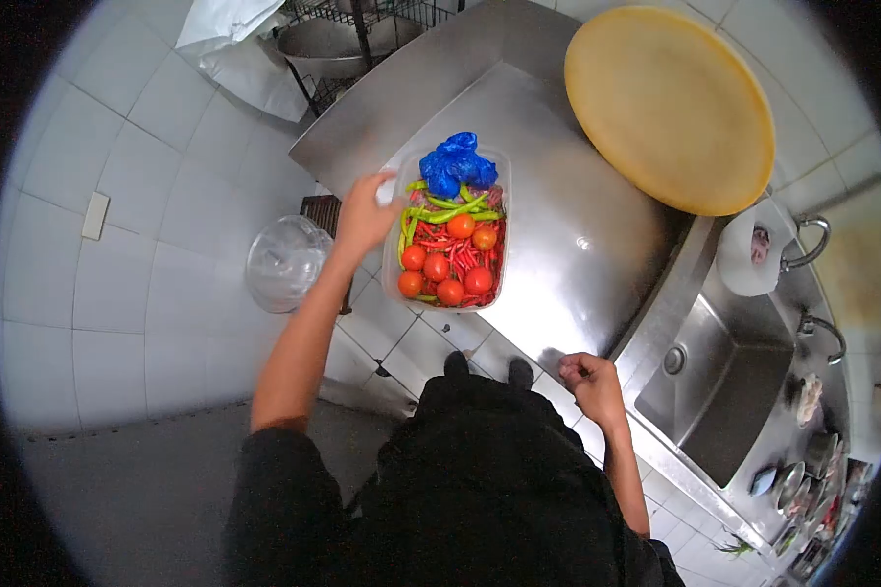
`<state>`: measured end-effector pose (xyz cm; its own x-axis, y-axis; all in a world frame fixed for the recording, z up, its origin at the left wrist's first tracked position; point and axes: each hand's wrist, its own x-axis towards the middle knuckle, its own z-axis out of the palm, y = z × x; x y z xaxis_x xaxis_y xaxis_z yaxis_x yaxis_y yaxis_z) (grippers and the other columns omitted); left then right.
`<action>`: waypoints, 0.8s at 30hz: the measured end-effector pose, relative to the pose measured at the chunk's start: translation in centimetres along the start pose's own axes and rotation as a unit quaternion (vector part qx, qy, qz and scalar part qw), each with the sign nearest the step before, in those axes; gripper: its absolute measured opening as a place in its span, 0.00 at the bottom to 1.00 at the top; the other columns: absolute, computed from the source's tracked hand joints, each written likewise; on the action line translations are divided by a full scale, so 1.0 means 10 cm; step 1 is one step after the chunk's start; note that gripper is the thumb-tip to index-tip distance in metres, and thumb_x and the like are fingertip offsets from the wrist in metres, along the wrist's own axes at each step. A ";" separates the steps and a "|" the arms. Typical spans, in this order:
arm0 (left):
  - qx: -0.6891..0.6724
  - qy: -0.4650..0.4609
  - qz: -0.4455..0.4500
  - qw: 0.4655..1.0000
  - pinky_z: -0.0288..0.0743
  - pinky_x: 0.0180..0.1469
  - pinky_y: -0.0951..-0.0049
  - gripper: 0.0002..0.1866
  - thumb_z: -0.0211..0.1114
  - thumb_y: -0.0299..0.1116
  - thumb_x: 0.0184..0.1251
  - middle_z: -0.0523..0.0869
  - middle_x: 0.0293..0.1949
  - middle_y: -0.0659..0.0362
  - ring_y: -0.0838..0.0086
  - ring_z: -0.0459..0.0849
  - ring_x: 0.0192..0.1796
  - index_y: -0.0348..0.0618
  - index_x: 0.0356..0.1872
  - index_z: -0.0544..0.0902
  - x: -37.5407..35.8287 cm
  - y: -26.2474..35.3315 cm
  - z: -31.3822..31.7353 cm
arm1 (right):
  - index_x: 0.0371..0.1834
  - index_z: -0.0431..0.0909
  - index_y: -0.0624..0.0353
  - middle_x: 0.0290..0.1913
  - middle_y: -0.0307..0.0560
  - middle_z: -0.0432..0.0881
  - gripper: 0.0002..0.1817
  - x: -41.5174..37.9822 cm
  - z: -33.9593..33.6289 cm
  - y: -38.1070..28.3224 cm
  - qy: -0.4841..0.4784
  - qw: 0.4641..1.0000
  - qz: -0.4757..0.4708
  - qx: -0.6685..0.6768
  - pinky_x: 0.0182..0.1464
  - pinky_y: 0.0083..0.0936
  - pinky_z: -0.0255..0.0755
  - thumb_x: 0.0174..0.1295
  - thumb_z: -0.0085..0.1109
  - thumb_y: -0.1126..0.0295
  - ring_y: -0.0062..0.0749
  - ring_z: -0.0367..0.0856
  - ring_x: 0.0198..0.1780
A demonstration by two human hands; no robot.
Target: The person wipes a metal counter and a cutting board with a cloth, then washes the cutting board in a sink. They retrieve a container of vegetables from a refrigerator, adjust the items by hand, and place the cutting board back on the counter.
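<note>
A clear plastic container stands at the left edge of the steel counter. In it lie several red tomatoes, red chilies, green chilies and a knotted blue plastic bag. My left hand is at the container's upper left side, fingers bent near the rim; whether they grip it is blurred. At the counter's front edge is my right hand, its fingers curled together, with nothing clear to see in them.
A large round yellowish board leans at the back wall. On the right is a sink with two taps. A clear round tub stands left of the container. A wire rack holds a metal bowl.
</note>
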<state>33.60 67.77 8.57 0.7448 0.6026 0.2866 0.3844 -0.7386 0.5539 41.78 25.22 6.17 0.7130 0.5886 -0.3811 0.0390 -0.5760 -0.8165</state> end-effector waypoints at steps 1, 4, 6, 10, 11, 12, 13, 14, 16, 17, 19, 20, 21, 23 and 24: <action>0.002 0.005 -0.035 0.999 0.75 0.54 0.64 0.26 0.70 0.34 0.51 0.83 0.51 0.47 0.57 0.82 0.51 0.40 0.54 0.80 -0.20 -0.07 0.03 | 0.40 0.83 0.67 0.27 0.48 0.84 0.08 0.02 0.01 0.02 -0.002 1.000 -0.008 0.001 0.35 0.24 0.73 0.62 0.61 0.74 0.24 0.79 0.29; 0.024 0.012 -0.083 0.996 0.76 0.49 0.64 0.27 0.72 0.37 0.52 0.82 0.46 0.49 0.58 0.82 0.46 0.38 0.54 0.79 -0.75 -0.16 0.10 | 0.39 0.83 0.66 0.26 0.49 0.84 0.07 0.11 0.07 0.01 -0.010 0.999 -0.033 -0.016 0.33 0.25 0.72 0.62 0.61 0.73 0.26 0.78 0.27; -0.006 -0.015 -0.178 0.984 0.76 0.48 0.63 0.28 0.73 0.38 0.52 0.81 0.44 0.50 0.58 0.81 0.44 0.37 0.55 0.78 -1.00 -0.08 0.13 | 0.39 0.83 0.66 0.25 0.50 0.83 0.08 0.14 0.10 -0.13 -0.013 0.997 -0.048 -0.051 0.33 0.25 0.71 0.62 0.61 0.73 0.27 0.78 0.26; -0.012 0.022 -0.157 0.987 0.73 0.53 0.59 0.24 0.69 0.32 0.54 0.78 0.47 0.47 0.52 0.78 0.49 0.38 0.53 0.77 -1.23 0.05 0.15 | 0.38 0.83 0.66 0.28 0.54 0.84 0.07 0.25 0.22 -0.26 -0.034 0.996 -0.063 -0.052 0.35 0.30 0.73 0.60 0.61 0.74 0.34 0.81 0.28; 0.013 0.047 -0.086 0.995 0.73 0.54 0.59 0.22 0.68 0.30 0.54 0.78 0.47 0.48 0.52 0.78 0.50 0.39 0.52 0.77 -1.24 0.07 0.16 | 0.38 0.83 0.66 0.28 0.56 0.84 0.07 0.27 0.24 -0.32 -0.034 0.994 -0.077 -0.063 0.36 0.31 0.74 0.59 0.61 0.75 0.37 0.82 0.28; 0.039 0.070 -0.014 0.997 0.72 0.54 0.59 0.21 0.67 0.28 0.54 0.78 0.47 0.48 0.52 0.77 0.51 0.39 0.52 0.78 -1.25 0.11 0.16 | 0.37 0.83 0.66 0.29 0.57 0.84 0.07 0.29 0.26 -0.39 -0.033 0.993 -0.091 -0.074 0.36 0.33 0.75 0.58 0.61 0.75 0.41 0.83 0.29; 0.019 0.051 0.019 0.998 0.72 0.55 0.58 0.21 0.66 0.26 0.53 0.78 0.47 0.49 0.52 0.77 0.51 0.39 0.51 0.78 -1.23 0.16 0.18 | 0.37 0.83 0.66 0.30 0.58 0.84 0.07 0.32 0.28 -0.48 -0.026 0.986 -0.128 -0.107 0.38 0.34 0.75 0.58 0.61 0.75 0.45 0.83 0.30; -0.001 0.030 0.052 0.998 0.72 0.56 0.58 0.21 0.65 0.24 0.53 0.78 0.47 0.49 0.52 0.77 0.52 0.39 0.51 0.78 -1.17 0.27 0.16 | 0.37 0.83 0.66 0.31 0.59 0.84 0.07 0.36 0.31 -0.59 -0.019 0.976 -0.164 -0.139 0.39 0.36 0.76 0.57 0.60 0.76 0.49 0.83 0.32; -0.006 -0.028 0.096 0.995 0.72 0.57 0.58 0.22 0.63 0.22 0.51 0.78 0.49 0.49 0.51 0.77 0.53 0.39 0.51 0.78 -1.05 0.32 0.19 | 0.36 0.83 0.65 0.36 0.62 0.83 0.08 0.55 0.40 -0.74 -0.003 0.953 -0.246 -0.176 0.42 0.41 0.76 0.54 0.60 0.77 0.58 0.82 0.37; 0.010 -0.065 0.108 0.992 0.72 0.57 0.58 0.22 0.63 0.21 0.51 0.77 0.50 0.48 0.51 0.77 0.53 0.39 0.52 0.78 -0.97 0.29 0.23 | 0.36 0.83 0.65 0.36 0.62 0.83 0.09 0.68 0.47 -0.81 0.006 0.939 -0.296 -0.177 0.43 0.42 0.76 0.52 0.59 0.78 0.57 0.81 0.37; 0.034 -0.112 0.112 0.987 0.74 0.57 0.58 0.24 0.63 0.21 0.50 0.77 0.52 0.48 0.51 0.78 0.54 0.39 0.53 0.78 -0.84 0.20 0.31 | 0.36 0.82 0.65 0.34 0.62 0.81 0.11 0.99 0.61 -0.96 0.014 0.906 -0.363 -0.218 0.44 0.43 0.76 0.47 0.58 0.80 0.57 0.81 0.38; 0.042 -0.124 0.103 0.986 0.74 0.56 0.57 0.24 0.63 0.21 0.50 0.78 0.52 0.48 0.51 0.78 0.54 0.39 0.53 0.78 -0.80 0.15 0.36 | 0.36 0.81 0.65 0.33 0.61 0.80 0.12 1.13 0.69 -1.03 0.012 0.889 -0.379 -0.255 0.45 0.44 0.76 0.45 0.58 0.81 0.57 0.80 0.38; 0.050 -0.136 0.095 0.985 0.75 0.55 0.57 0.24 0.64 0.21 0.49 0.78 0.52 0.47 0.51 0.79 0.54 0.40 0.53 0.78 -0.76 0.12 0.40 | 0.35 0.81 0.64 0.33 0.60 0.80 0.12 1.25 0.75 -1.12 0.004 0.874 -0.384 -0.299 0.45 0.43 0.76 0.44 0.59 0.80 0.56 0.80 0.38; 0.103 -0.176 0.099 0.974 0.76 0.54 0.58 0.23 0.64 0.21 0.50 0.79 0.51 0.47 0.52 0.80 0.52 0.40 0.52 0.79 -0.73 0.07 0.46 | 0.38 0.81 0.62 0.36 0.59 0.80 0.14 1.45 0.90 -1.23 -0.003 0.842 -0.399 -0.363 0.47 0.43 0.75 0.44 0.59 0.79 0.55 0.80 0.41; 0.130 -0.196 0.100 0.967 0.76 0.53 0.58 0.22 0.64 0.22 0.50 0.79 0.50 0.47 0.52 0.81 0.51 0.40 0.51 0.79 -0.70 0.04 0.47 | 0.42 0.81 0.60 0.39 0.58 0.80 0.17 1.59 0.99 -1.23 -0.002 0.826 -0.411 -0.385 0.48 0.43 0.75 0.45 0.59 0.78 0.54 0.79 0.44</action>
<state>31.16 61.82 3.10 0.9483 0.3167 0.0221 0.2972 -0.9101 0.2889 45.68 47.27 5.86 0.2223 0.9612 0.1632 0.9438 -0.1701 -0.2834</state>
